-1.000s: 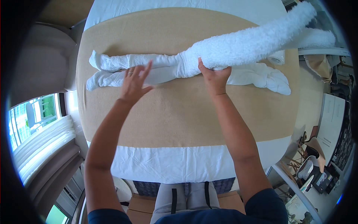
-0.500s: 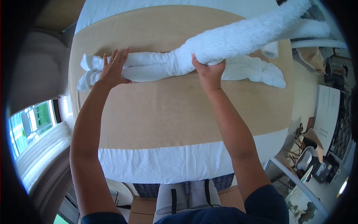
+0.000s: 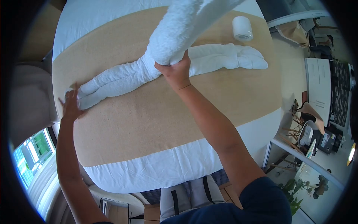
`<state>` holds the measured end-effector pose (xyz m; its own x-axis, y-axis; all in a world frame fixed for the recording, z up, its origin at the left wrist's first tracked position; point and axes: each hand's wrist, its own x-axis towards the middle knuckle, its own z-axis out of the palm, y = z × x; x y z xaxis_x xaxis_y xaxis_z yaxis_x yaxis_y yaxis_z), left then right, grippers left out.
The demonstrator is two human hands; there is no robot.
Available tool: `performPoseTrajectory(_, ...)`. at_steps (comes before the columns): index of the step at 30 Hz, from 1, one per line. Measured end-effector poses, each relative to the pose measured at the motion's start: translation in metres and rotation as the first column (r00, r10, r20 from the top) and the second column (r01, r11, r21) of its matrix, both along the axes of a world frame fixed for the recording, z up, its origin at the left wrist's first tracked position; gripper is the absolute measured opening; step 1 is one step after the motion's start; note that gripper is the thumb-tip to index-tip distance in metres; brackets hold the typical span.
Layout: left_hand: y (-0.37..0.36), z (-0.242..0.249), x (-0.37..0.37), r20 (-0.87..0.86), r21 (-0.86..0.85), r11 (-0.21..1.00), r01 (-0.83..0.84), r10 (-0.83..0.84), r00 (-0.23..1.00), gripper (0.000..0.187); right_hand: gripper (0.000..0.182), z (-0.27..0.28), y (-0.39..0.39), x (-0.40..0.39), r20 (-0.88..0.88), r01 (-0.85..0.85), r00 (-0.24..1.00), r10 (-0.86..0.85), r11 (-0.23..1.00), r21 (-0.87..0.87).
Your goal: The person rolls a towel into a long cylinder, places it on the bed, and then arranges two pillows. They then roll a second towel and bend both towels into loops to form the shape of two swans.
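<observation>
A long white towel (image 3: 115, 81), rolled into a double tube, lies slantwise across the tan cloth. Near the middle, a thick fluffy roll of the towel (image 3: 173, 31) rises up and away, partly out of view at the top. My right hand (image 3: 175, 72) is closed around the lower part of this raised roll. At the left end of the towel, my left hand (image 3: 71, 104) rests with fingers spread, slightly blurred, touching the tip. On the right, the other rolled arm of the towel (image 3: 216, 59) lies flat, ending in a twisted, folded tip.
A tan cloth (image 3: 179, 115) covers the middle of a white-sheeted bed or table (image 3: 156, 168). A wrapped white roll (image 3: 242, 29) stands at the back right. A grey padded seat (image 3: 33, 100) is at the left, a chair (image 3: 311, 115) far right.
My left hand has slid left and nearer to the towel's end. The raised roll has swung left and upright in my right hand, and the view has turned.
</observation>
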<state>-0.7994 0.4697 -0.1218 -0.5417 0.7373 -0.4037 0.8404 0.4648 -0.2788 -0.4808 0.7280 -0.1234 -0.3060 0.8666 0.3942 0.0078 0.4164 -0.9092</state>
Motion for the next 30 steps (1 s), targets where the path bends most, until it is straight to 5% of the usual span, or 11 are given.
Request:
performPoseTrajectory(4, -0.032, -0.033, -0.076, 0.051, -0.243, 0.927, -0.286, 0.307, 0.951, 0.135, 0.072, 0.003, -0.001, -0.001, 0.008, 0.014, 1.000, -0.014, 1.000, -0.021)
performPoseTrajectory(7, 0.017, 0.030, 0.020, -0.023, -0.086, 0.963, -0.255, 0.254, 0.967, 0.133, 0.072, 0.006, -0.003, -0.003, 0.003, 0.015, 1.000, -0.015, 0.999, -0.039)
performPoseTrajectory(9, 0.056, 0.050, 0.066, 0.535, 0.455, 0.875, -0.164, -0.122, 0.836, 0.133, 0.073, 0.010, -0.002, -0.003, -0.019, 0.013, 1.000, -0.014, 0.999, -0.047)
performPoseTrajectory(11, 0.115, 0.070, 0.137, 0.615, 0.690, 0.693, -0.211, -0.407, 0.675, 0.125, 0.073, 0.012, -0.003, 0.000, 0.026, -0.012, 1.000, 0.013, 0.999, -0.038)
performPoseTrajectory(13, 0.164, 0.075, 0.210, 0.603, 0.791, 0.365, -0.492, -0.606, 0.519, 0.115, 0.073, 0.019, -0.005, -0.001, 0.061, -0.035, 0.997, 0.037, 0.999, -0.032)
performPoseTrajectory(15, 0.194, 0.071, 0.237, 0.718, 0.696, 0.474, -0.539, -0.466, 0.517, 0.100, 0.074, 0.019, -0.003, 0.000, 0.100, -0.055, 0.993, 0.057, 0.998, -0.027)
performPoseTrajectory(16, 0.207, 0.066, 0.243, 0.707, 0.682, 0.306, -0.664, -0.509, 0.492, 0.081, 0.076, 0.019, 0.000, 0.000, 0.162, -0.097, 0.981, 0.103, 0.994, -0.040)
performPoseTrajectory(19, 0.213, 0.063, 0.243, 0.740, 0.636, 0.194, -0.747, -0.428, 0.520, 0.059, 0.084, 0.022, 0.008, 0.026, 0.115, -0.249, 0.954, 0.276, 0.947, -0.202)
performPoseTrajectory(21, 0.211, 0.069, 0.240, 0.757, 0.590, 0.181, -0.787, -0.463, 0.461, 0.047, 0.090, 0.025, 0.021, 0.055, 0.410, -0.350, 0.862, 0.297, 0.935, 0.058)
performPoseTrajectory(26, 0.207, 0.072, 0.230, 0.738, 0.579, 0.071, -0.812, -0.469, 0.485, 0.039, 0.065, -0.007, 0.092, 0.163, 0.871, -0.423, 0.489, -0.050, 0.859, 0.287)
performPoseTrajectory(30, 0.202, 0.067, 0.225, 0.738, 0.595, 0.052, -0.802, -0.429, 0.520, 0.038, 0.057, -0.031, 0.113, 0.175, 0.886, -0.484, 0.447, -0.127, 0.798, 0.359)
